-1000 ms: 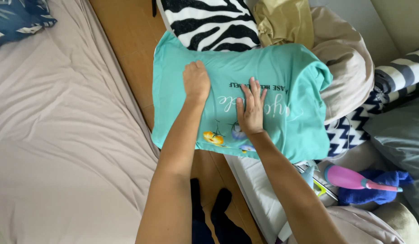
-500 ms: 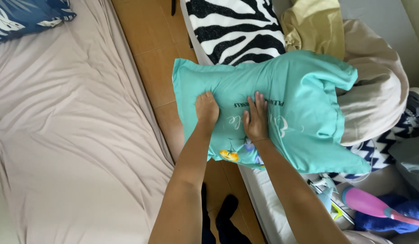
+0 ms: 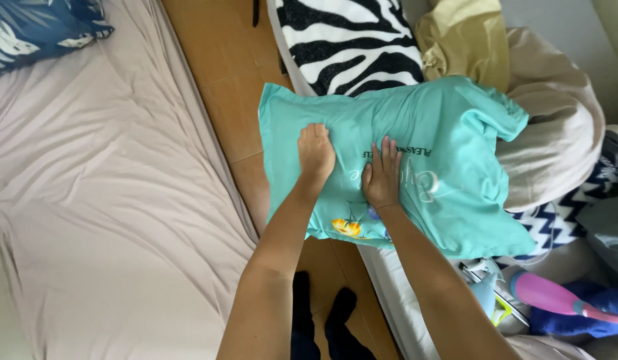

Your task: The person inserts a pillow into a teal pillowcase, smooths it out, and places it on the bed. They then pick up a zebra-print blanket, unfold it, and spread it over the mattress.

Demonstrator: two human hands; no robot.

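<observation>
Head view: left hand is pinching the teal pillow, right hand is pressing flat with spread fingers; smoothing evenly outward is seeming best.

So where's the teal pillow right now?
In the head view, the teal pillow sits centre-right under both hands, just below the zebra blanket, its left end hanging over the wooden floor.

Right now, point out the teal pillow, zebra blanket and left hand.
teal pillow (image 3: 449, 140): head view, upper right face.
zebra blanket (image 3: 349, 40): head view, striped middle.
left hand (image 3: 315, 150): head view, back of hand.
</observation>
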